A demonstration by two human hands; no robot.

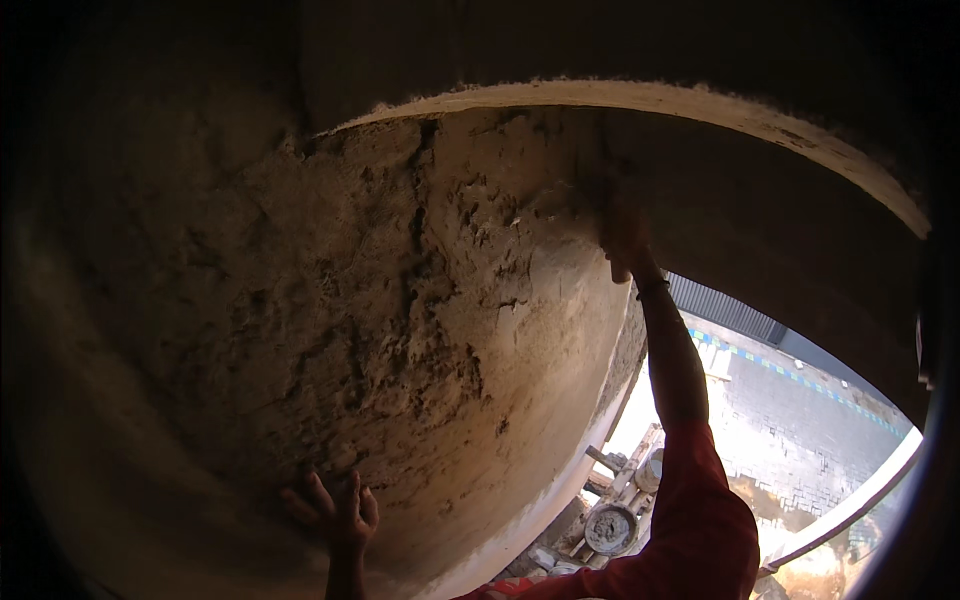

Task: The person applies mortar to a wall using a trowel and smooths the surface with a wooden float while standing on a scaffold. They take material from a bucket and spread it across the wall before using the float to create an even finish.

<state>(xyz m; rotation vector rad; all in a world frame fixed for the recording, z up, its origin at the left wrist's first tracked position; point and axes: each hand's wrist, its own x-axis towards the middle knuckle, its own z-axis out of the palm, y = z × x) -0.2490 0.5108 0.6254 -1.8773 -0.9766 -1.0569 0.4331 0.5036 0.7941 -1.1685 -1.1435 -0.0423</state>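
A rough, cracked plaster wall (390, 300) curves across most of the head view. My left hand (345, 515) is at its lower part, fingers spread against or very close to the surface. My right hand (625, 235), on a raised red-sleeved arm, is high at the wall's right side, gripping a tool with a short handle (619, 270). The tool's working end is blurred in shadow, so I cannot make out its shape or whether it touches the plaster. A pale curved edge (640, 98) arches above.
Down at the right, wooden boards (625, 470) hold a round pan of grey material (610, 528) and another container (652, 470). Beyond lie a paved area (820, 430) and a corrugated panel (725, 305). A curved rail (840, 530) crosses the lower right.
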